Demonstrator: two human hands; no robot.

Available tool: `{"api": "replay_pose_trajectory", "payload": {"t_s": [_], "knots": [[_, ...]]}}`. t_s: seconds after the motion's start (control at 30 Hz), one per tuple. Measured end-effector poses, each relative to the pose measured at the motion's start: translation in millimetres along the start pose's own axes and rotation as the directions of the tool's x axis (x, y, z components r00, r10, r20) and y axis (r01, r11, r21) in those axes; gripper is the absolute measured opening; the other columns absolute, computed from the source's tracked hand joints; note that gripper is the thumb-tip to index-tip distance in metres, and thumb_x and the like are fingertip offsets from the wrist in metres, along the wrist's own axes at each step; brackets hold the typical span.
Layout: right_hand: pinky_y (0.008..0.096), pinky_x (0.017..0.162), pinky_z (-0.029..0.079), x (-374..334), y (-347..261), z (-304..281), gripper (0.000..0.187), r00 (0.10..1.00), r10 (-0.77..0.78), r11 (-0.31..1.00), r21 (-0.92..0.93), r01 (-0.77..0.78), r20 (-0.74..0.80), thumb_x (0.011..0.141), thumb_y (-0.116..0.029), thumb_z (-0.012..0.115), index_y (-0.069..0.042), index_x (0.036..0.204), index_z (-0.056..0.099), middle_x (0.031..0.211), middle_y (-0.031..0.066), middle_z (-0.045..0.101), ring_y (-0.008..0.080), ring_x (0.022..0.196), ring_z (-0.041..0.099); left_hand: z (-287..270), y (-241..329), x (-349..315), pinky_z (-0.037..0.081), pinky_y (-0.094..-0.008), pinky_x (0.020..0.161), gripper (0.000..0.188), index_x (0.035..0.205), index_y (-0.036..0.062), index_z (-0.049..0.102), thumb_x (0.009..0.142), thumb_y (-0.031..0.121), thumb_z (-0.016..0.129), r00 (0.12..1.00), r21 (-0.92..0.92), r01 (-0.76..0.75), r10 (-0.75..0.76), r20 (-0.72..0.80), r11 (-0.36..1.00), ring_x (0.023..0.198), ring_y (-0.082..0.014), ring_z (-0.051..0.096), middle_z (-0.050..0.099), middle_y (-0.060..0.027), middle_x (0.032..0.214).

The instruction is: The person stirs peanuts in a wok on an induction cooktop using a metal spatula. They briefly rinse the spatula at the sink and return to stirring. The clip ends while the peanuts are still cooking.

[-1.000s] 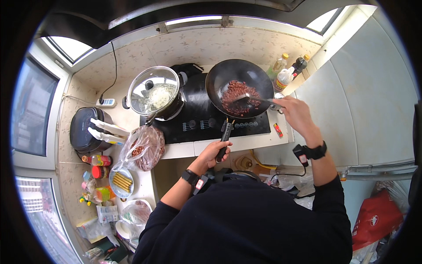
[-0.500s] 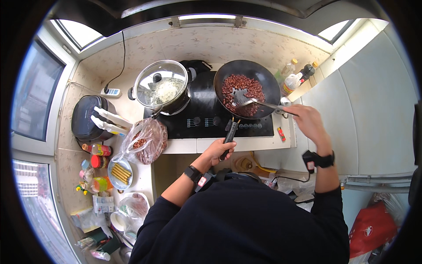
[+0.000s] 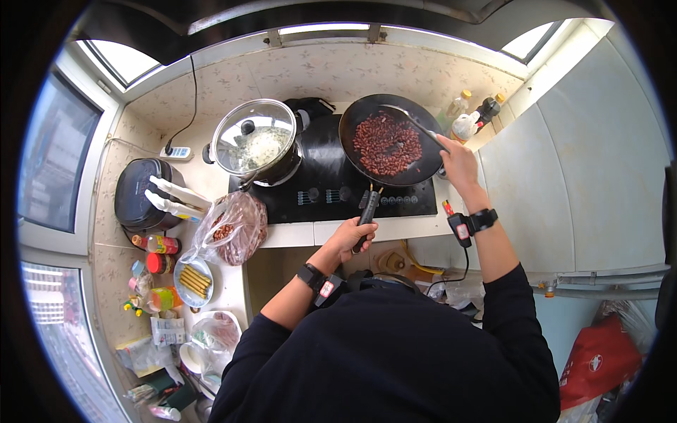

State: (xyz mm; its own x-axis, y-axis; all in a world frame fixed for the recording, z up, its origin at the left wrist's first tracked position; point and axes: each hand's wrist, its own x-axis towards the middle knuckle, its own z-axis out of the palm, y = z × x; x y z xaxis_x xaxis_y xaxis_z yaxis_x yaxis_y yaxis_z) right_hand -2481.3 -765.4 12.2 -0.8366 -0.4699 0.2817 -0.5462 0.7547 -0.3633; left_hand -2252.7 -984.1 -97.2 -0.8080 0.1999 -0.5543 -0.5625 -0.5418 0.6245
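So the biggest thing here is the tiled desk [image 3: 211,176] running along under the windows, with a black cooktop [image 3: 331,190] set on it. On the right half of the cooktop sits a black wok [image 3: 390,141] full of reddish-brown beans or peanuts [image 3: 384,143], hard to say which. Its handle [image 3: 367,211] sticks out toward the person over the front edge of the cooktop.

Left of the wok is a pot with a glass lid [image 3: 255,143], something pale inside. Further left, a dark round appliance [image 3: 139,192] with a couple of white-handled tools lying across it. Just in front of the pot there's a clear plastic bag [image 3: 236,227] with more of the reddish stuff in it, and beside that a small plate [image 3: 192,280] of yellowish sticks, plus jars and bottles scattered down the desk.

Left hand [image 3: 350,236]: fingers wrapped closed around the end of the wok handle. Right hand [image 3: 458,156]: fingers closed on the handle of a metal spatula [image 3: 405,118], whose blade rests at the far rim of the wok, above the beans. A few oil bottles [image 3: 471,116] stand in the corner just past that hand.
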Motion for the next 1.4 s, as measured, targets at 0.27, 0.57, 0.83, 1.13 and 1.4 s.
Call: {"api": "replay_pose_trajectory", "payload": {"t_s": [0.27, 0.57, 0.83, 1.13, 1.4], "knots": [[0.0402, 0.091, 0.054, -18, -24, -83, 0.039, 0.929, -0.26, 0.958, -0.055, 0.283, 0.263, 0.085, 0.004, 0.064, -0.012, 0.119, 0.075, 0.118, 0.0103, 0.074, 0.0328, 0.105, 0.069, -5, -5, 1, 0.044, -0.0215, 0.045, 0.017, 0.106, 0.0062, 0.061, 0.099, 0.02, 0.069, 1.0, -0.018, 0.007, -0.007, -0.007, 1.0, 0.053, -0.0083, 0.056, 0.059, 0.0005, 0.075], [0.0407, 0.086, 0.055, -35, -29, -135, 0.033, 0.924, -0.156, 0.946, -0.216, 0.241, 0.349, 0.084, 0.002, 0.064, -0.012, 0.111, 0.078, 0.113, 0.0072, 0.075, 0.0311, 0.101, 0.07, -7, -7, 3, 0.044, -0.0219, 0.045, 0.018, 0.107, 0.0071, 0.062, 0.1, 0.021, 0.069, 0.999, -0.017, 0.042, -0.042, 0.014, 0.999, 0.053, -0.0083, 0.057, 0.06, 0.0007, 0.076], [0.0425, 0.09, 0.055, -1, 1, -20, 0.039, 0.997, -0.035, 0.998, -0.062, 0.031, -0.063, 0.09, -0.002, 0.063, -0.014, 0.126, 0.072, 0.122, 0.0102, 0.072, 0.033, 0.106, 0.069, -1, -3, -2, 0.041, -0.0236, 0.043, 0.018, 0.094, 0.0101, 0.056, 0.099, 0.022, 0.069, 1.0, 0.013, 0.027, -0.026, -0.017, 1.0, 0.053, -0.0084, 0.056, 0.059, 0.0011, 0.074], [0.0454, 0.092, 0.052, -25, -26, -105, 0.039, 0.944, -0.18, 0.967, -0.124, 0.221, 0.275, 0.082, 0.007, 0.061, -0.008, 0.117, 0.073, 0.107, 0.0165, 0.071, 0.0372, 0.104, 0.067, -1, -3, -4, 0.04, -0.0229, 0.044, 0.016, 0.095, 0.0094, 0.058, 0.099, 0.022, 0.067, 0.999, 0.082, 0.023, -0.02, -0.032, 0.996, 0.053, -0.0077, 0.056, 0.058, 0.0022, 0.073], [0.0449, 0.09, 0.052, -27, -43, -103, 0.038, 0.897, -0.155, 0.97, -0.11, 0.218, 0.413, 0.084, 0.003, 0.062, -0.009, 0.12, 0.068, 0.107, 0.0151, 0.07, 0.0372, 0.102, 0.067, -3, -5, -3, 0.042, -0.0229, 0.044, 0.016, 0.096, 0.0098, 0.056, 0.099, 0.019, 0.068, 0.999, -0.041, 0.037, -0.038, -0.024, 0.998, 0.052, -0.0095, 0.057, 0.059, 0.0009, 0.073]]}}
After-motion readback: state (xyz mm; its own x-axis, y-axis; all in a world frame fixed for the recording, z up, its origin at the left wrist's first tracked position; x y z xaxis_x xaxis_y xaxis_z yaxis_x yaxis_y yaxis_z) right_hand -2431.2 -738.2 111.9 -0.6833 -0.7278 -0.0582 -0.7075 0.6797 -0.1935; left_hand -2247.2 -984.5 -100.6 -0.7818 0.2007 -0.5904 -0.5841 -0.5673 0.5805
